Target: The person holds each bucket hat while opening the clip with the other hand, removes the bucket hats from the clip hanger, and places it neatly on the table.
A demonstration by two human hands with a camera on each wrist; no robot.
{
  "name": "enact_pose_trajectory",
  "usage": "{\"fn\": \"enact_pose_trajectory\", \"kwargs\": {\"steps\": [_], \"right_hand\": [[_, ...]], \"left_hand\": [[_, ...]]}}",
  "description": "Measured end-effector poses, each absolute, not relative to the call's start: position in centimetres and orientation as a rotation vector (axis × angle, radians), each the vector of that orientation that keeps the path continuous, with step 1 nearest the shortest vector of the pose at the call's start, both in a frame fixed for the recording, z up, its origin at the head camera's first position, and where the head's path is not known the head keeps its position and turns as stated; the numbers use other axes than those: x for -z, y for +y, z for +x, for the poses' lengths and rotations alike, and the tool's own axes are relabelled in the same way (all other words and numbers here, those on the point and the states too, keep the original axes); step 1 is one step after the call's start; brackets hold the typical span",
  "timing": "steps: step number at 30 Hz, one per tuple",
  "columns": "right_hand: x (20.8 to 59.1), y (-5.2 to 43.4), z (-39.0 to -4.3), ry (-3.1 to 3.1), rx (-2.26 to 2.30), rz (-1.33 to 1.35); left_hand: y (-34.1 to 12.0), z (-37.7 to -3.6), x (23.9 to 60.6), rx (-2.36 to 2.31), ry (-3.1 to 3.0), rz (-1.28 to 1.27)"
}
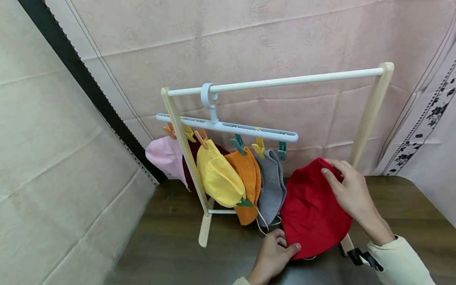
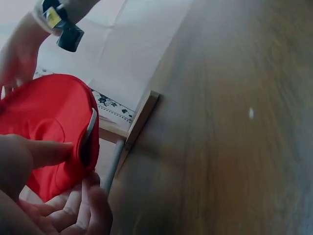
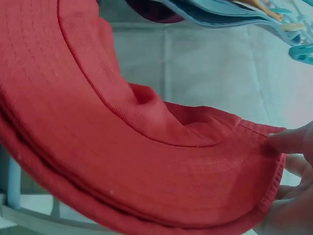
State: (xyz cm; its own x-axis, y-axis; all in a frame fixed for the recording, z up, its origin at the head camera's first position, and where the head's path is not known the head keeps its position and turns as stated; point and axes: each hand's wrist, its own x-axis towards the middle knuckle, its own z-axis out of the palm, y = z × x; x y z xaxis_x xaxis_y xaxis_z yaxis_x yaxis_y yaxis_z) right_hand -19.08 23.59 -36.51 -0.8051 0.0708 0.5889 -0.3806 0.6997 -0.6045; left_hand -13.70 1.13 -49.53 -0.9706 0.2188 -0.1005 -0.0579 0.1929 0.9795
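Observation:
A red bucket hat (image 1: pixel 317 213) is held up between both hands at the right end of the rack. My left hand (image 1: pixel 272 253) pinches its lower left brim, thumb on the near side, as the left wrist view also shows. At the upper right edge, my right hand (image 1: pixel 350 190) grips the brim between thumb and fingers. Just left of the red hat, a grey hat (image 1: pixel 271 186), an orange hat (image 1: pixel 246 174) and a yellow hat (image 1: pixel 217 174) hang from a light blue clip hanger (image 1: pixel 228 126). The end green clothespin (image 1: pixel 282 151) holds nothing.
A wooden rack (image 1: pixel 370 114) with a white top bar (image 1: pixel 295 81) stands on a dark wooden table (image 1: pixel 171 253). A pink hat (image 1: pixel 165 156) and a dark maroon hat (image 1: pixel 189 158), partly hidden, hang at the back left. Pale cloth (image 1: pixel 249 39) covers the wall behind.

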Motion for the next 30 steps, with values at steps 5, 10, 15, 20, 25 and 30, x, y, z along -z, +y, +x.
{"fn": "enact_pose_trajectory", "kwargs": {"steps": [5, 10, 15, 20, 25, 30], "right_hand": [[37.1, 23.4, -19.9, -2.326, -1.022, 0.248], [37.8, 23.1, -20.9, -2.302, -1.012, 0.267], [38.7, 22.8, -21.7, -2.294, -1.015, 0.279], [39.8, 23.0, -22.4, -2.318, -0.975, 0.253], [41.0, 23.0, -22.9, -2.314, -0.969, 0.246], [42.0, 22.8, -23.4, -2.303, -0.959, 0.229]], "left_hand": [[0.9, -13.7, 49.0, -1.628, 2.448, 0.169], [0.4, -13.7, 48.6, -1.439, 2.647, 0.220], [0.4, -13.9, 48.8, -1.312, 2.805, 0.266], [0.8, -14.0, 49.4, -1.208, 2.854, 0.268], [1.1, -14.0, 49.6, -1.063, 2.930, 0.277], [1.4, -14.3, 49.4, -0.986, 2.918, 0.227]]}}
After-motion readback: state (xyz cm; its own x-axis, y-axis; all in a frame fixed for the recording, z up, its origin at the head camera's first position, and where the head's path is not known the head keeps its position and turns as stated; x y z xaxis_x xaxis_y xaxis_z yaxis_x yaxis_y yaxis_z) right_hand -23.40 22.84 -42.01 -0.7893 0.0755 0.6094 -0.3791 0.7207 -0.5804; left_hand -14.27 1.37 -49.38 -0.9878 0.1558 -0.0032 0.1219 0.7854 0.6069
